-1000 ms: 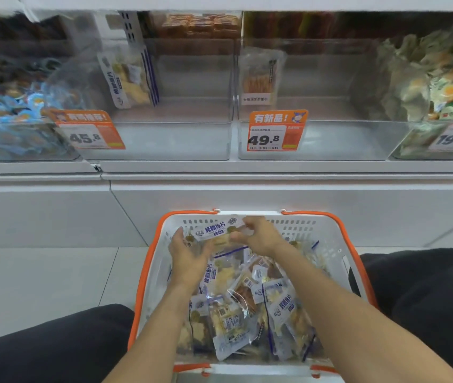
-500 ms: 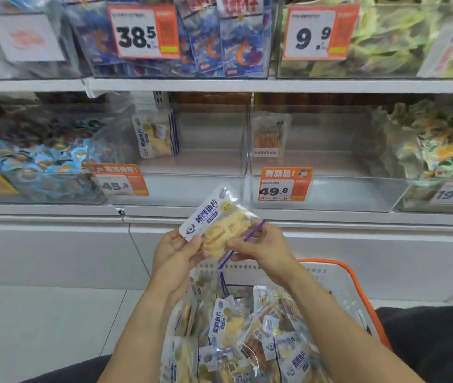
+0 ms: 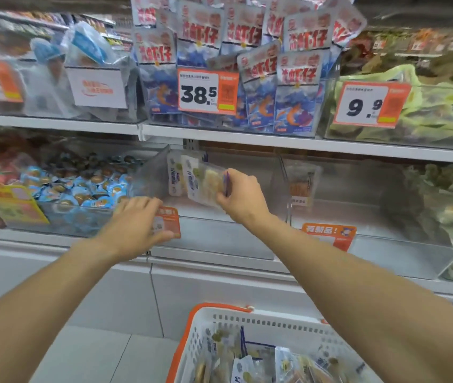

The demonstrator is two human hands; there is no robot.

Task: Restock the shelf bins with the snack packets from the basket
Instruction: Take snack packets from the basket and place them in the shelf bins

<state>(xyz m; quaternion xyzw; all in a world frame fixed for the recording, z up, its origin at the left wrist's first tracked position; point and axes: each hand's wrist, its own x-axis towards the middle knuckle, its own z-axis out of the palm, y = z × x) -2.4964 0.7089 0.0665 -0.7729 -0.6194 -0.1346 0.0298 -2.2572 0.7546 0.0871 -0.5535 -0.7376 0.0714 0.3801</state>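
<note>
Head view: a snack packet (image 3: 204, 186) is held by the right hand (image 3: 240, 196) inside the clear bin (image 3: 220, 236) on the lower shelf, with the fingers curled over the packet's right edge and the thumb beneath it. The packet is tilted, its top leaning away from the fingers toward the left, where it is touching or just beside a second packet (image 3: 174, 176) stood upright against the bin's left wall. The left hand (image 3: 137, 225) is laid on the front of the same bin, fingers relaxed and only slightly spread, with the fingertips (image 3: 148, 201) reaching over the front rim; nothing is gripped by it. An orange price tag (image 3: 168, 222) is partly covered by this hand, just right of the thumb. Left of the left fingers, a neighbouring bin filled with small blue-wrapped snacks (image 3: 81, 186) is seen. Right of the right fingers, another clear bin with a single packet (image 3: 301, 183) inside and an orange label (image 3: 329, 234) on its front is seen. Above both hands, on the upper shelf, blue and white bags (image 3: 258, 76) are packed behind a tag marked 38.5 (image 3: 207, 91), and green packets (image 3: 424, 114) sit behind a tag marked 9.9 (image 3: 371, 105). Below the forearms, well apart from the fingers, the white basket (image 3: 275, 327) with an orange rim is seen, and more snack packets (image 3: 247, 366) are lying in it
</note>
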